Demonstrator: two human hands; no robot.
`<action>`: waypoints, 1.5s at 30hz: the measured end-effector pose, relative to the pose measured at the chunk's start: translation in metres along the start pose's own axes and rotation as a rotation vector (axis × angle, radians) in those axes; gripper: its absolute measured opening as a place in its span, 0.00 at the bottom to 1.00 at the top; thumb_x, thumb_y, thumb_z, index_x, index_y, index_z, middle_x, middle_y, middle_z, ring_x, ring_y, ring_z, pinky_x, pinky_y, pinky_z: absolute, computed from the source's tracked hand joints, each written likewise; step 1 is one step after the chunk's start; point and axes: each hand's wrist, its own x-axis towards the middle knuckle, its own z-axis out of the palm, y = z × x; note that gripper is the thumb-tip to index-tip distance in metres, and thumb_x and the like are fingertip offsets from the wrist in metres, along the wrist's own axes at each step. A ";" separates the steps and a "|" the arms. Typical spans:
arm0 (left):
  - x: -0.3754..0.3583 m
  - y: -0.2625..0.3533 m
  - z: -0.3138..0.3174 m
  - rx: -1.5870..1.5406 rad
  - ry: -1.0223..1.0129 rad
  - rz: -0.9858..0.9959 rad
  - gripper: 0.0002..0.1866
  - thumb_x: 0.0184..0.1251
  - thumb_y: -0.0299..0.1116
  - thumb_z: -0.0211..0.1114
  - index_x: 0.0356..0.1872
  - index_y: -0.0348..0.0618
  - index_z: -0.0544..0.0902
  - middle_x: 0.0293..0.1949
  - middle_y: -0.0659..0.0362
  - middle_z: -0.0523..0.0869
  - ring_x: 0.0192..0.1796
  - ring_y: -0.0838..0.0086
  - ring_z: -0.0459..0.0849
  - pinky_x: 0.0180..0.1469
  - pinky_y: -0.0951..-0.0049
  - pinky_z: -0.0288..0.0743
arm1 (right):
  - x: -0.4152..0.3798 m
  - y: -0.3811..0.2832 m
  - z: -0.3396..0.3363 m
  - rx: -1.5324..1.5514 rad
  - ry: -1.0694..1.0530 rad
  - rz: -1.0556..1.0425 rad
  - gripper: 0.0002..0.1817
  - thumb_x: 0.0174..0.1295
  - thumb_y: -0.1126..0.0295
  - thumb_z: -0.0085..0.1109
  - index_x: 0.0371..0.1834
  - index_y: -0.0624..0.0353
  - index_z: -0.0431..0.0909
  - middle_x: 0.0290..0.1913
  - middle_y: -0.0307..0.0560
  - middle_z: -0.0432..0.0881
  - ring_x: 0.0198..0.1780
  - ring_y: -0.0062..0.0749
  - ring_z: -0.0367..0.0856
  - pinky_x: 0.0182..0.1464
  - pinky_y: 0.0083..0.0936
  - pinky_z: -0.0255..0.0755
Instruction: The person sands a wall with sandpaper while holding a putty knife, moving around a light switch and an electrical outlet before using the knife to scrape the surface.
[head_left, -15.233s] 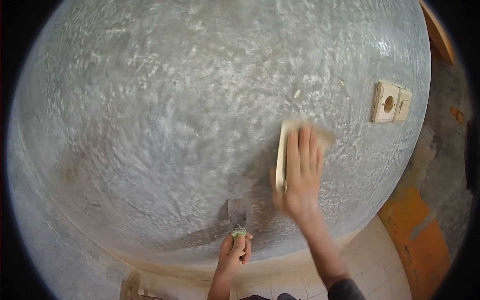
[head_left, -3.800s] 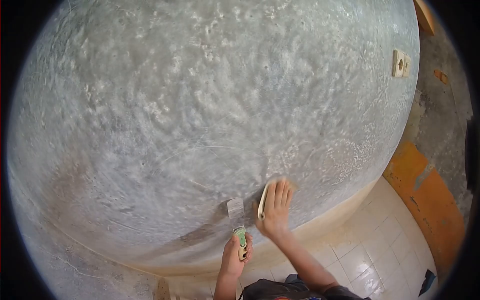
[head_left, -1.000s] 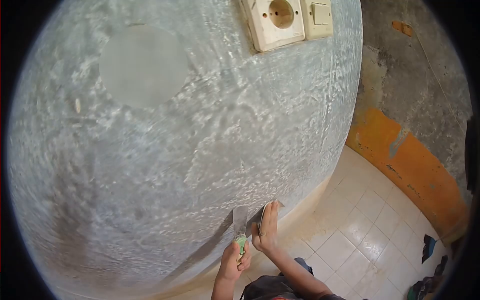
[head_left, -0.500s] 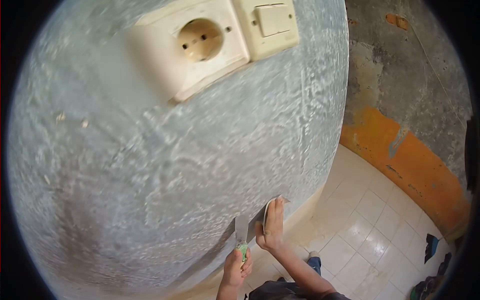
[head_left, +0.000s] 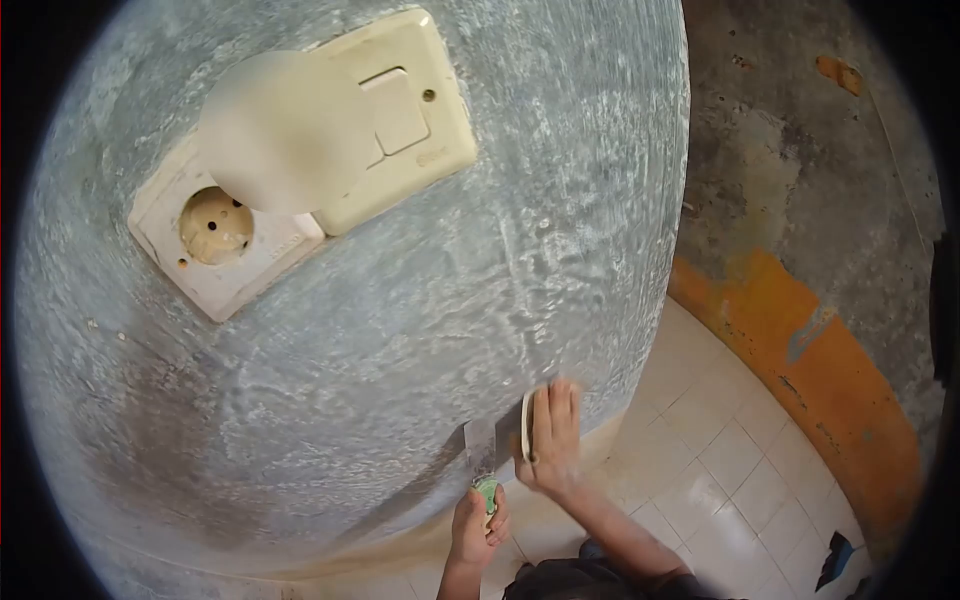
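Note:
My left hand (head_left: 480,528) is wrapped round the green handle of a scraper (head_left: 481,450), whose flat metal blade points up beside the grey wall (head_left: 400,330). Just to its right, my right hand (head_left: 553,435) presses a thin pale pad (head_left: 527,425) against the wall, fingers together over it. The pad shows as a light edge along the left side of the fingers; the rest is hidden under the hand. The wall has a rough, streaky grey surface.
A socket (head_left: 216,226) and a light switch plate (head_left: 400,115) sit on the wall at upper left, partly blurred. Right of the wall's edge are a tiled floor (head_left: 735,450) and another wall, bare grey with an orange band (head_left: 800,350). A dark blue object (head_left: 834,560) lies lower right.
The view has shifted, so the socket and switch appear further left and lower. My right hand has moved slightly on the wall; my left hand still holds the scraper.

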 end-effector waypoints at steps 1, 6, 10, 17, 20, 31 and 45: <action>0.001 -0.002 0.003 -0.018 0.004 0.014 0.27 0.70 0.62 0.46 0.36 0.44 0.70 0.17 0.68 0.64 0.12 0.85 0.56 0.16 0.81 0.49 | 0.024 -0.001 -0.015 -0.026 0.035 -0.049 0.38 0.57 0.69 0.54 0.68 0.77 0.53 0.70 0.77 0.52 0.72 0.71 0.48 0.70 0.60 0.42; -0.001 -0.010 0.017 -0.123 0.040 0.048 0.27 0.71 0.60 0.46 0.38 0.41 0.70 0.17 0.67 0.65 0.12 0.85 0.57 0.15 0.81 0.51 | 0.023 -0.006 -0.028 -0.060 0.012 0.006 0.36 0.58 0.64 0.58 0.68 0.73 0.59 0.70 0.71 0.56 0.72 0.64 0.53 0.68 0.57 0.47; 0.000 -0.010 0.019 -0.103 0.063 0.061 0.26 0.72 0.59 0.46 0.39 0.41 0.70 0.17 0.67 0.65 0.12 0.85 0.57 0.15 0.81 0.50 | 0.041 -0.012 -0.042 -0.052 0.001 0.049 0.36 0.58 0.64 0.58 0.68 0.73 0.59 0.70 0.71 0.57 0.72 0.63 0.53 0.69 0.58 0.46; -0.001 -0.010 0.025 -0.101 0.088 0.070 0.26 0.72 0.59 0.47 0.39 0.41 0.71 0.17 0.67 0.65 0.12 0.86 0.57 0.15 0.82 0.51 | 0.029 -0.009 -0.045 -0.066 -0.103 0.023 0.39 0.52 0.67 0.53 0.69 0.73 0.56 0.70 0.70 0.56 0.74 0.62 0.50 0.70 0.58 0.43; 0.000 -0.014 0.025 -0.087 0.120 0.069 0.26 0.71 0.59 0.48 0.39 0.40 0.71 0.18 0.66 0.66 0.12 0.85 0.57 0.15 0.82 0.51 | 0.033 -0.012 -0.046 0.017 -0.083 0.021 0.40 0.52 0.67 0.53 0.70 0.72 0.56 0.71 0.70 0.54 0.74 0.62 0.50 0.70 0.58 0.42; 0.001 -0.009 0.024 0.009 0.102 0.053 0.27 0.70 0.61 0.47 0.38 0.41 0.71 0.18 0.66 0.66 0.12 0.83 0.59 0.15 0.80 0.52 | 0.029 -0.013 -0.037 0.027 -0.056 0.037 0.37 0.58 0.68 0.56 0.69 0.74 0.54 0.71 0.73 0.53 0.73 0.66 0.48 0.70 0.58 0.42; 0.035 -0.014 0.081 0.121 0.070 0.175 0.25 0.75 0.57 0.41 0.39 0.41 0.68 0.20 0.67 0.67 0.16 0.87 0.61 0.17 0.85 0.55 | 0.051 0.040 -0.035 -0.068 0.182 -0.063 0.37 0.61 0.67 0.52 0.70 0.76 0.51 0.72 0.72 0.49 0.75 0.66 0.41 0.71 0.61 0.36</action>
